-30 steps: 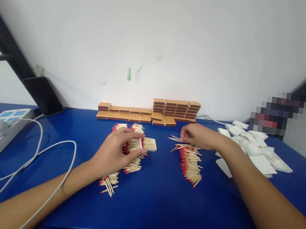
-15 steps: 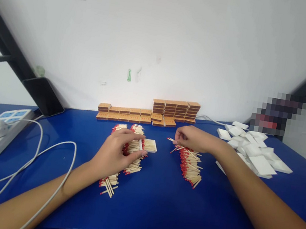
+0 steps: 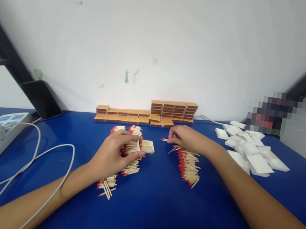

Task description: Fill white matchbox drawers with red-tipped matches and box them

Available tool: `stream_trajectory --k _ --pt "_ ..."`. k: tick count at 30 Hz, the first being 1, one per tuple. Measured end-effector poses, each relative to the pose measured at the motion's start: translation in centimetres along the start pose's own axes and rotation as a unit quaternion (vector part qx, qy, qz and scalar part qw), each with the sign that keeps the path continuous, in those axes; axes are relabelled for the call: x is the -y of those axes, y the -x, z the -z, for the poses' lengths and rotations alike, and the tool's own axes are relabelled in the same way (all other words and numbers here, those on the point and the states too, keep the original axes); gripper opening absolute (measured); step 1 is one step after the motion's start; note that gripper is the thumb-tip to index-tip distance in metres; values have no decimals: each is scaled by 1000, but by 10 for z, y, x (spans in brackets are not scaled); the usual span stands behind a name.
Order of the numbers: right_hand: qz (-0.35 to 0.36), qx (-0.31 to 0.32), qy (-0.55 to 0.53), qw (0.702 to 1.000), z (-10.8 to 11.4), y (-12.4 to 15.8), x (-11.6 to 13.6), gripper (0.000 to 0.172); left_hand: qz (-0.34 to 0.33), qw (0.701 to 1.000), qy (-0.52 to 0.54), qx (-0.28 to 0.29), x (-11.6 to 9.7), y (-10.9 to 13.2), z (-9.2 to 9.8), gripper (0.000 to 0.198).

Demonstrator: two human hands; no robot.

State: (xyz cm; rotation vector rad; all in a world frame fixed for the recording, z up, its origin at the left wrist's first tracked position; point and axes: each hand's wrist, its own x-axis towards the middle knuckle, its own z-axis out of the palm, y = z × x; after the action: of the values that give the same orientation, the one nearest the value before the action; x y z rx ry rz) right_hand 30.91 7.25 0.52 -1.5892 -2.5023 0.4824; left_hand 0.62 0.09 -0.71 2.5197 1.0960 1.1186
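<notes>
Between thumb and fingers, my left hand (image 3: 117,149) grips a small white matchbox tray (image 3: 150,147) with red-headed matches lying in it. The tray is above a row of loose matches (image 3: 131,171), partly covered by the hand. Another row of matches (image 3: 109,180) lies further left, under my left wrist side. My right hand (image 3: 180,136) is closed in a pinch on a few matches (image 3: 164,140), whose red heads point left towards the tray. Just below it a third pile of matches (image 3: 189,167) spreads over the blue table (image 3: 148,211).
Orange matchboxes (image 3: 173,110) stand stacked along the wall. A heap of white trays (image 3: 253,147) lies at the right. On the left are a power strip (image 3: 8,121), a dark phone-like slab (image 3: 41,97) and a looping white cable (image 3: 72,155).
My right hand, with the matches in its fingers, has moved slightly left, away from the right-hand pile. My left hand holds the tray much as before. The whole view has shifted a little.
</notes>
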Motion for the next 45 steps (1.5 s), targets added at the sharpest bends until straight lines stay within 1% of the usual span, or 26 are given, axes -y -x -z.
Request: stream_trajectory --k 3,6,9,14,18,22,24,28,31,35,40,45 --pt "-12 12 5 1000 9 3 -5 16 0 1000 -1 -1 0 0 0 39" --pt "-45 43 6 998 17 7 -12 11 -1 1000 2 -1 1 0 0 39" --pt "-47 60 -8 997 16 6 -17 7 -4 1000 7 -1 2 0 -1 39" --pt "-20 42 -25 999 6 1 -15 9 -6 1000 10 -1 2 1 -1 39" --pt "-5 25 -20 999 5 1 -9 9 -6 1000 6 -3 1 0 0 40" --pt "7 1 -23 1000 4 1 -5 18 -2 1000 5 -1 0 0 1 39" --pt "7 9 -32 999 1 0 -4 18 -1 1000 4 0 -1 0 1 39" --pt "3 12 -29 1000 -4 -1 0 10 2 1000 4 1 -1 0 0 39" --pt "-1 9 5 1000 -3 1 4 13 1 1000 2 1 1 0 0 39" --pt "-9 26 36 999 0 4 10 15 8 1000 -2 2 2 0 0 39" --pt "10 24 86 996 -3 6 16 16 9 1000 -2 4 1 0 0 40" --pt "15 14 81 997 -3 9 20 15 11 1000 -7 -2 0 -1 2 38"
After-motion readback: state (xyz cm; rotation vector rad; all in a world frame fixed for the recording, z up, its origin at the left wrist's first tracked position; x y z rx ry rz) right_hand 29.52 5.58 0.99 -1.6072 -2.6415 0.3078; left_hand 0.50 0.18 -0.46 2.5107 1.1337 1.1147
